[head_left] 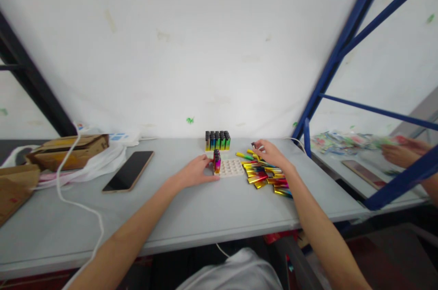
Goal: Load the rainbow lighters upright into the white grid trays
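Note:
A white tray with rows of holes [232,167] lies on the grey table. In its leftmost part stands a short row of purple-red lighters [216,162] with black tops. My left hand [196,171] grips the tray's left end, thumb at the near corner and fingers beside those lighters. To the right, my right hand [268,153] pinches a lighter [253,145] whose black top shows; the fingers hide most of its body. Below that hand spreads a loose pile of shiny lighters [262,176] in gold, red, green and blue. Behind the tray stands an upright block of lighters [218,141].
On the left lie a phone [129,171], a cardboard box [70,150], white plastic and a white cable [80,208]. A blue metal frame [333,66] rises at the right. Beyond it, another person's hands [402,150] work near colourful packets [345,143] and a second phone [363,174].

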Motion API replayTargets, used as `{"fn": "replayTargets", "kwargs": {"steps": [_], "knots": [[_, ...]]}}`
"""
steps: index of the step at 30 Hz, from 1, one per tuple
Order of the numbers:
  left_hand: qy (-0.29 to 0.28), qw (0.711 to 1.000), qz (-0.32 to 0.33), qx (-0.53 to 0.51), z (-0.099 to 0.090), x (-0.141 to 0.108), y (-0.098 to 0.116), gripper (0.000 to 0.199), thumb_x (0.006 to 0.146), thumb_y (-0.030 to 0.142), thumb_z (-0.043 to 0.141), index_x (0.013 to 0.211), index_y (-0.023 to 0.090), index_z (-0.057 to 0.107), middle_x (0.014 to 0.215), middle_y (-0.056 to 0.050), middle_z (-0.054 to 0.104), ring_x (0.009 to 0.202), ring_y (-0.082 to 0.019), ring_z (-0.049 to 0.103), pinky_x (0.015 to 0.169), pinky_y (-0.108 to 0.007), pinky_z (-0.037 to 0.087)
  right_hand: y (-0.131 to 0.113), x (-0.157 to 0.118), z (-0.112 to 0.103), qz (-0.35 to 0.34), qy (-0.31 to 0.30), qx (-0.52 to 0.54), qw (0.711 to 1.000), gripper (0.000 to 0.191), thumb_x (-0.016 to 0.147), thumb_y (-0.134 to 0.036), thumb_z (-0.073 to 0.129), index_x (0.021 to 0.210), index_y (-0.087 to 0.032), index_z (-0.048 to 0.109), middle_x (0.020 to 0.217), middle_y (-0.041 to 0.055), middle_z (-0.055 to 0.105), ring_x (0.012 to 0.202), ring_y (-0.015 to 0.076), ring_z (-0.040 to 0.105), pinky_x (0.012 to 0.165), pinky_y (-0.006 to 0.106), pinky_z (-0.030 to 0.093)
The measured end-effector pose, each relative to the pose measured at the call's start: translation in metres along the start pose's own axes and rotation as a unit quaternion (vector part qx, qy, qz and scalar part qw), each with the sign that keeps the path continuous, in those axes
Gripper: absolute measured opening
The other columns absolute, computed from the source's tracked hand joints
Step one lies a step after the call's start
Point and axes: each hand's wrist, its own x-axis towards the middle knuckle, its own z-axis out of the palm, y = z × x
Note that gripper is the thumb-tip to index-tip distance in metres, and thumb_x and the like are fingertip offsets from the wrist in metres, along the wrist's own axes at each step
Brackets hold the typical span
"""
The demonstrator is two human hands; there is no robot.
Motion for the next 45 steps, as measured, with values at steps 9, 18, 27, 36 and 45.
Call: {"fn": "replayTargets", "kwargs": {"steps": [9,18,27,36,45], "knots": [[-0.012,1.0,0.011,-0.016,-0.003,-0.001,0.0,0.058,0.077,0.063,0.073,0.11,0.016,0.071,0.097,-0.009,0.067,0.089,-0.028,0.065,0.084,-0.038,0.054,-0.052,0.0,0.045,0.023,-0.056,0.362,0.93,0.043,0.088,-0.06,0.062,0.105,-0.024,0.047,0.068,-0.0096,0.048,0.051,0.0081,0.038,0.05,0.021,0.032],[-0.01,1.0,0.013,-0.014,0.0,-0.001,-0.004,0.06,0.078,0.066,0.073,0.111,0.016,0.072,0.096,-0.009,0.065,0.089,-0.028,0.064,0.084,-0.039,0.052,-0.079,-0.009,0.076,-0.001,0.038,0.189,0.981,0.057,0.092,-0.07,0.045,0.063,-0.022,0.04,0.057,-0.0051,0.036,0.056,0.012,0.036,0.053,0.026,0.027],[0.011,1.0,0.005,-0.008,0.008,0.002,-0.002,0.065,0.078,0.07,0.071,0.116,0.017,0.072,0.097,-0.011,0.066,0.093,-0.03,0.063,0.086,-0.04,0.052,-0.076,-0.009,0.088,0.013,0.076,0.151,0.985,0.04,0.086,-0.046,0.044,0.055,-0.023,0.035,0.055,-0.0042,0.03,0.056,0.0119,0.031,0.054,0.028,0.022],[0.003,0.999,0.021,-0.032,0.002,0.0,-0.005,0.061,0.077,0.064,0.074,0.117,0.018,0.072,0.101,-0.01,0.067,0.095,-0.03,0.063,0.09,-0.042,0.052,-0.081,-0.013,0.088,-0.052,0.051,0.129,0.989,0.044,0.1,-0.057,0.044,0.073,-0.022,0.044,0.062,-0.0047,0.046,0.061,0.0141,0.043,0.059,0.026,0.032],[-0.003,0.999,0.028,-0.042,0.001,0.0,-0.005,0.057,0.079,0.061,0.075,0.116,0.018,0.071,0.103,-0.01,0.067,0.095,-0.028,0.063,0.089,-0.04,0.053,-0.09,-0.021,0.079,-0.187,-0.008,0.009,0.982,0.047,0.105,-0.054,0.041,0.072,-0.021,0.049,0.067,-0.0004,0.055,0.064,0.0157,0.049,0.064,0.028,0.035]]}}
